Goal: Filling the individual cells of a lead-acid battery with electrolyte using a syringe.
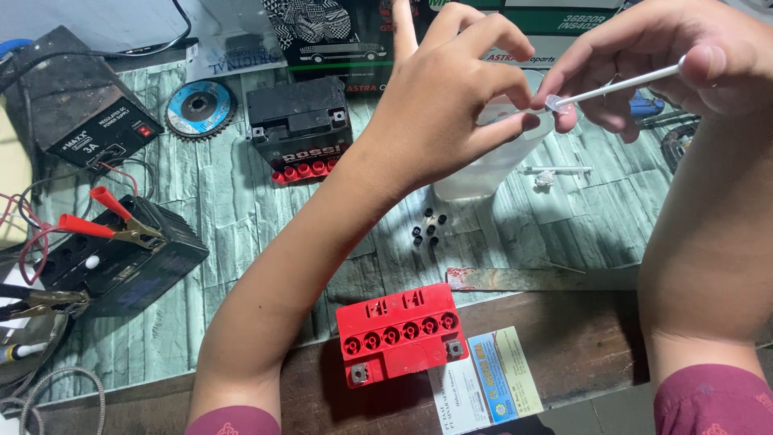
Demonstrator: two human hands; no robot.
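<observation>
Surface: workbench (241,201) covered in a grey-green wood-grain sheet, with a bare dark wooden edge nearest the camera.
Left hand: left hand (451,97) raised over the bench, fingers curled, thumb and fingertips closing on the near tip of a thin white tube (612,87).
Right hand: right hand (684,56) pinches the far end of that tube between thumb and forefinger; tube runs slantwise between the two hands.
Beneath the hands: clear plastic container (483,165), partly hidden by the left hand; it seems to hold liquid, though the view is poor.
Front edge: red-topped battery (398,330) with a row of six open holes, beside a printed card (491,379).
Between: small black caps (427,227) scattered loose.
Left side: black battery (121,266) with red clips (105,217), black power supply box (76,101), grinding disc (200,107).
Back: second black battery (298,125).
</observation>
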